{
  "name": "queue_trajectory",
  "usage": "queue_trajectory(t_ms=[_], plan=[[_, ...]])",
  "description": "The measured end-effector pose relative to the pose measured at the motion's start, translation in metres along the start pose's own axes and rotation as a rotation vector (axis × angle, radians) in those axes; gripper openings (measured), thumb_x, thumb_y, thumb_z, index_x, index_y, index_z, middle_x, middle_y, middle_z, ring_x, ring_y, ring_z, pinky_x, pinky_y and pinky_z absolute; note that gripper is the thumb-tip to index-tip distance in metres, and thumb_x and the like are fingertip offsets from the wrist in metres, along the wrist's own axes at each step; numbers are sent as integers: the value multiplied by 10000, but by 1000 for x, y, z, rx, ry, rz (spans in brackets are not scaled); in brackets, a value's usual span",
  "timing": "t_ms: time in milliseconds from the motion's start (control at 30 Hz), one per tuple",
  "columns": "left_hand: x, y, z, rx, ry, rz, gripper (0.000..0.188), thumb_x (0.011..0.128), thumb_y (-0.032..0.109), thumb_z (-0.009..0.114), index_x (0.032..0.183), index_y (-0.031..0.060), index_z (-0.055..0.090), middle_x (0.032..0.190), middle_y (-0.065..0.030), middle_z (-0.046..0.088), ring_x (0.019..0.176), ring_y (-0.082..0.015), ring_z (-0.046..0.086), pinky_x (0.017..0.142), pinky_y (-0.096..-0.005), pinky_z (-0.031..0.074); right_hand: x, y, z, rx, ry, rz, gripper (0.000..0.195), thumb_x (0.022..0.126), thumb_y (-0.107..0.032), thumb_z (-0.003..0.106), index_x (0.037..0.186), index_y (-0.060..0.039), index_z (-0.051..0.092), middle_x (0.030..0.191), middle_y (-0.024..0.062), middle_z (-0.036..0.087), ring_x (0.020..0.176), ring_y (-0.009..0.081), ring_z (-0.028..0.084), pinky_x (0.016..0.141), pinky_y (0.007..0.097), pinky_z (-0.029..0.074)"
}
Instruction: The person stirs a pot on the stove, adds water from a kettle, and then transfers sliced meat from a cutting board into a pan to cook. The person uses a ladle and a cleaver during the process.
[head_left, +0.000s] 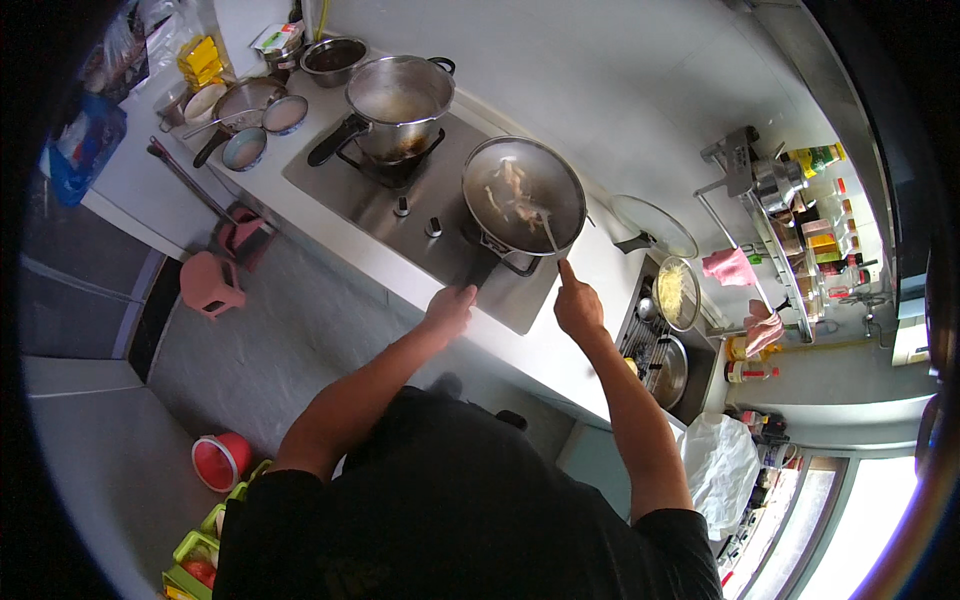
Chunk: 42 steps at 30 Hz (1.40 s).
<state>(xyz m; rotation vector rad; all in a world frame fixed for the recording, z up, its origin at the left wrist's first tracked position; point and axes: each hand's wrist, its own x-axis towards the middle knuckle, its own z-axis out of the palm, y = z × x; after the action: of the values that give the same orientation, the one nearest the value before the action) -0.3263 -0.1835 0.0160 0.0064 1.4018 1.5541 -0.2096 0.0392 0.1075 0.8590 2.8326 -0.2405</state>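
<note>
A wok (487, 199) sits on the right burner of a steel gas hob (322, 180). Pale strips of food, perhaps meat (514, 184), lie in it, mostly towards its middle and near side. My left hand (450, 309) is closed around the end of the wok's dark handle (481, 268). In my right hand (579, 304) is a spatula (551, 232), gripped by its dark handle, with its head down among the food. The exact shape of that head is hidden by the food.
A steel pot (401, 112) with a long black handle stands on the left burner. Bowls (244, 148) and a frying pan (247, 97) crowd the left counter. At right are a glass lid (654, 221), a strainer of pale shreds (677, 292) and a sink (701, 375).
</note>
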Motion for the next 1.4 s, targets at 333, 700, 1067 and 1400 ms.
queue_trajectory(t_ms=[333, 700, 1067, 1400], plan=[[-3, 5, -1, -28, -33, -30, 347, 1009, 398, 526, 903, 68, 528, 600, 21, 464, 382, -77, 361, 332, -254, 261, -29, 60, -132, 130, -42, -142, 509, 828, -34, 578, 1333, -91, 566, 1027, 231, 689, 928, 383, 673, 867, 442, 520], [-1, 6, 3, 6, -34, -32, 351, 1006, 409, 536, 896, 76, 534, 600, 25, 463, 393, -72, 369, 332, -246, 275, 65, 27, -38, 347, 281, -101, 457, 869, -90, 555, 1326, -76, 558, 1207, 216, 644, 1146, 382, 600, 968, 429, 481], [-4, 2, 2, -12, -20, -2, 348, 1009, 401, 532, 897, 71, 531, 599, 26, 459, 389, -70, 360, 331, -244, 270, 15, -10, -4, -66, 39, -153, 534, 899, -84, 471, 1432, -102, 445, 835, 239, 670, 820, 409, 663, 727, 501, 533], [-1, 2, 3, -32, -23, -22, 351, 1007, 407, 533, 898, 73, 526, 602, 26, 460, 390, -71, 359, 331, -246, 261, -48, 34, -117, 222, 88, -169, 459, 809, -28, 633, 1267, -61, 627, 1085, 219, 688, 963, 376, 677, 868, 401, 520]])
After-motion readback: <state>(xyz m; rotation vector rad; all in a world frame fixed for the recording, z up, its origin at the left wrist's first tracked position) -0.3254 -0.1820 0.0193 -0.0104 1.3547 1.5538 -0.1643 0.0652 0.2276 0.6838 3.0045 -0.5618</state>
